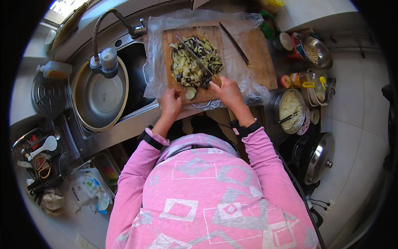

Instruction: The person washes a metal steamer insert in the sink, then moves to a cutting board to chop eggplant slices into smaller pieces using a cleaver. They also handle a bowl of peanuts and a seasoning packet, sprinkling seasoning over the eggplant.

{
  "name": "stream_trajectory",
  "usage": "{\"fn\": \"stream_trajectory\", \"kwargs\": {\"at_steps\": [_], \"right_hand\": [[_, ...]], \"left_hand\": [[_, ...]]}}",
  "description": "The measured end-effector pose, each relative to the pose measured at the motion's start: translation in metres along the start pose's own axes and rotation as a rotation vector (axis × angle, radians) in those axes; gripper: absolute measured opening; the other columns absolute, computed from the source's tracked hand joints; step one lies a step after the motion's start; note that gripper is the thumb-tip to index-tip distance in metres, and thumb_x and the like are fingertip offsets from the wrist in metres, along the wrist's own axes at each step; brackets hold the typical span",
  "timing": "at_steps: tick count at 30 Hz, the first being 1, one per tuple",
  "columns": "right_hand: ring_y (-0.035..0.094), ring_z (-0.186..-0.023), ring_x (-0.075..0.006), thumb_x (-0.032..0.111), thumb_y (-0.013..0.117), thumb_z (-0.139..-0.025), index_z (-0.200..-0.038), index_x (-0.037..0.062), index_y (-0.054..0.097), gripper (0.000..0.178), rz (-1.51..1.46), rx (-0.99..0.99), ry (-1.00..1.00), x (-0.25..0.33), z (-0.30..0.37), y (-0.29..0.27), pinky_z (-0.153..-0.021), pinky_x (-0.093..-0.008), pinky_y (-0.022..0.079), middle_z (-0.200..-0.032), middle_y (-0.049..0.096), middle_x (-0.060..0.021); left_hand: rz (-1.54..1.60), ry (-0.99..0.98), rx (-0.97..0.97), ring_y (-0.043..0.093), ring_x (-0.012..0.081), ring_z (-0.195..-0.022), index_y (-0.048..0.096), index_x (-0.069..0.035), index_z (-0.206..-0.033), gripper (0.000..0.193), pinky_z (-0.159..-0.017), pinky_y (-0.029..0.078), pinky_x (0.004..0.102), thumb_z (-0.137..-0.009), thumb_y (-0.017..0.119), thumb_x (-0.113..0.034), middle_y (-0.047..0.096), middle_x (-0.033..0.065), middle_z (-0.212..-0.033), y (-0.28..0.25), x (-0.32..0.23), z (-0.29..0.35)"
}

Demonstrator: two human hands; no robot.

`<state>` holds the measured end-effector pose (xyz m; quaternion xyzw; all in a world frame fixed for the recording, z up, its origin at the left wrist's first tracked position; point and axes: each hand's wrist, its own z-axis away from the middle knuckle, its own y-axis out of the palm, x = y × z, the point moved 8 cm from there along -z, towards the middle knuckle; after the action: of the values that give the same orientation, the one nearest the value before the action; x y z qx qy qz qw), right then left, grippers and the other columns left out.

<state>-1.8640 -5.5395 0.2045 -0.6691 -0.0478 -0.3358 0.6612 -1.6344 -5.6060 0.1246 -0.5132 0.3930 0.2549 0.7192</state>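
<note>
A mound of chopped eggplant [191,62], pale flesh with bits of dark skin, covers the left part of a wooden cutting board [207,97]. Gripped by its wooden handle, a kitchen knife [195,57] lies slantwise over the mound, its tip toward the far left. My right hand [229,92] is closed round that handle. At the board's near left edge, my left hand [171,103] has its fingers curled in; whether anything is between them is hidden. A cut eggplant piece [190,92] sits beside it, apart from the main mound.
Clear plastic sheeting [155,54] spreads under the boards. A pair of dark chopsticks [234,43] lies to the right. Leftward are the sink with a metal basin [78,99] and faucet [96,33]. Rightward stand a bowl of white food [292,110], an oil bottle [299,78] and a lidded pan [319,157].
</note>
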Motion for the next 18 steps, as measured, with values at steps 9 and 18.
{"fn": "stream_trajectory", "kwargs": {"at_steps": [9,18], "right_hand": [[0.064,-0.078,-0.0455,0.037,0.068,-0.086,-0.088,-0.0007,0.059,0.039,-0.123,-0.013,-0.092,-0.01,-0.01,-0.007,-0.068,-0.0519,0.051,-0.078,0.065,-0.0264],[0.063,-0.081,-0.0454,0.033,0.067,-0.087,-0.094,-0.0023,0.061,0.036,-0.218,0.046,0.001,-0.02,0.003,-0.013,-0.069,-0.0489,0.051,-0.082,0.065,-0.0271]], "left_hand": [[-0.254,0.074,-0.021,0.059,0.0347,-0.09,0.061,0.0,-0.099,0.031,-0.078,0.049,0.0437,-0.071,0.073,-0.008,0.059,0.0189,-0.097,0.014,-0.034,0.007],[-0.559,-0.003,-0.107,0.059,0.0402,-0.093,0.055,-0.001,-0.097,0.031,-0.08,0.05,0.0472,-0.073,0.072,-0.011,0.057,0.0223,-0.1,0.037,-0.05,0.006]]}}
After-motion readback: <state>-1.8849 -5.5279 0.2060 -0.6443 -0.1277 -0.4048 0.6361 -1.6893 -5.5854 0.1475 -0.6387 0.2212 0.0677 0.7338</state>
